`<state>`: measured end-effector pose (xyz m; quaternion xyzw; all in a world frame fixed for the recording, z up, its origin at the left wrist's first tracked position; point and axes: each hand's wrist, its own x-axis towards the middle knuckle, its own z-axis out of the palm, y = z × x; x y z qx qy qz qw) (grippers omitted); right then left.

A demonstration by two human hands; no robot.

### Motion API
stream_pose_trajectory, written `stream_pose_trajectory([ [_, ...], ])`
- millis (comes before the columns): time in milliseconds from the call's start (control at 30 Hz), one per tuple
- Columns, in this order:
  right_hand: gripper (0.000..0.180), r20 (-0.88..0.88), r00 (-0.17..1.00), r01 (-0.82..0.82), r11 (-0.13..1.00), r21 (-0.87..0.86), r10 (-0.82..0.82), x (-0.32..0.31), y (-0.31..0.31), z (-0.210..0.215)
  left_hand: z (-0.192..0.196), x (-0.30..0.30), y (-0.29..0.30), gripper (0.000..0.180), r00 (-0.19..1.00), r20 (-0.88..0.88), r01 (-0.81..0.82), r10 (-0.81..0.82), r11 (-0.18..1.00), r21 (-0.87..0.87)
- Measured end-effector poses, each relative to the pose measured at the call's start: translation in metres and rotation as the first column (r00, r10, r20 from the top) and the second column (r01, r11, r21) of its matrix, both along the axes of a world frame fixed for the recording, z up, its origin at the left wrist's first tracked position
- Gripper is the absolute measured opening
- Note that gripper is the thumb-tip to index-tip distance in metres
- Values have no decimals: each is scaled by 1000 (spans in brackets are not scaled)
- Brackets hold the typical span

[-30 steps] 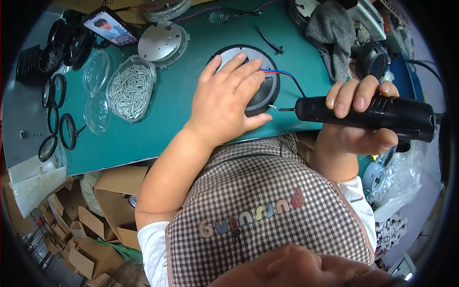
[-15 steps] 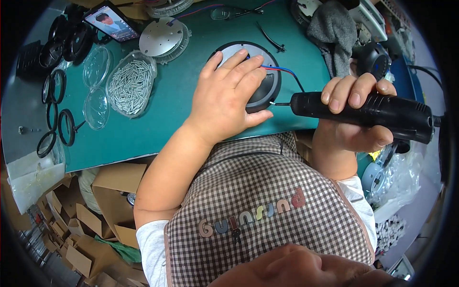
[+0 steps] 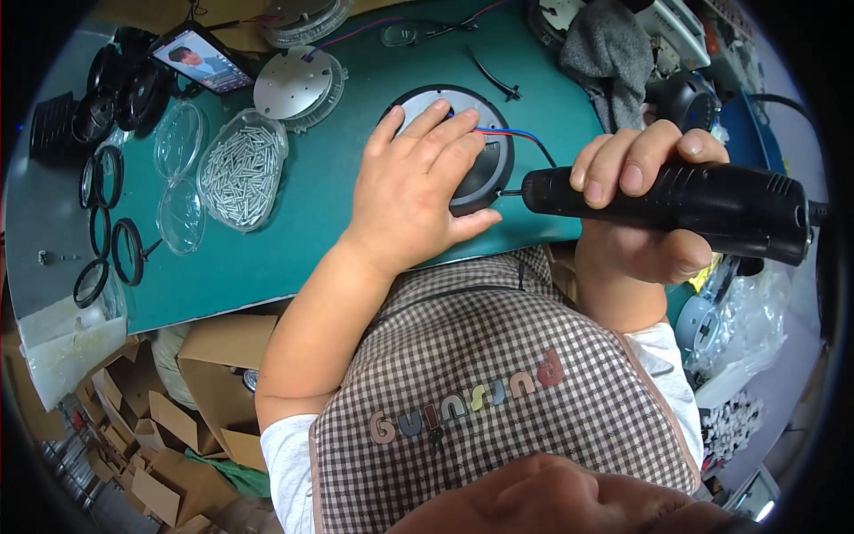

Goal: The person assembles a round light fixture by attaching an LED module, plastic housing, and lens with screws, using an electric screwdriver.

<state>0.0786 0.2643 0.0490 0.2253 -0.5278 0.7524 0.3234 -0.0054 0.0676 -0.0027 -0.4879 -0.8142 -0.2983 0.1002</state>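
The right grip (image 3: 636,169) clasps a black screwdriver (image 3: 669,208), pointing left at the round disc (image 3: 487,169) lying under the flat, spread left grip (image 3: 409,191).

We can pass along the strip of green worktop (image 3: 311,214) between the clear tub of metal pins (image 3: 242,175) and the left hand (image 3: 411,182); the silver disc stack (image 3: 289,84) narrows its far end. At the right, the black driver (image 3: 614,196) in the right hand (image 3: 640,165) blocks our access to the round housing (image 3: 485,173). The wires (image 3: 523,135), curved black strip (image 3: 492,75) and grey cloth (image 3: 609,62) also obstruct us.
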Motion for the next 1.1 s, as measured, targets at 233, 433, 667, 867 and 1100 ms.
stream_pose_trajectory([
  [233,78,-18,1000,-11,999,49,12,0,-1,4,0,0,0,77,1000,2,5,-5,1000,9],
  [433,79,-23,1000,21,996,92,-19,0,-2,1,-1,-1,-1,77,1000,0,5,-5,1000,14],
  [667,82,-82,997,13,979,202,4,-1,-1,5,-1,0,1,76,1000,-5,4,-4,1000,20],
  [867,80,-107,993,-16,974,226,41,-5,1,1,-1,0,1,75,1000,-22,2,-1,1000,28],
  [1100,74,-56,995,-59,958,281,78,-3,0,0,-3,0,2,78,1000,-29,0,0,1000,14],
])
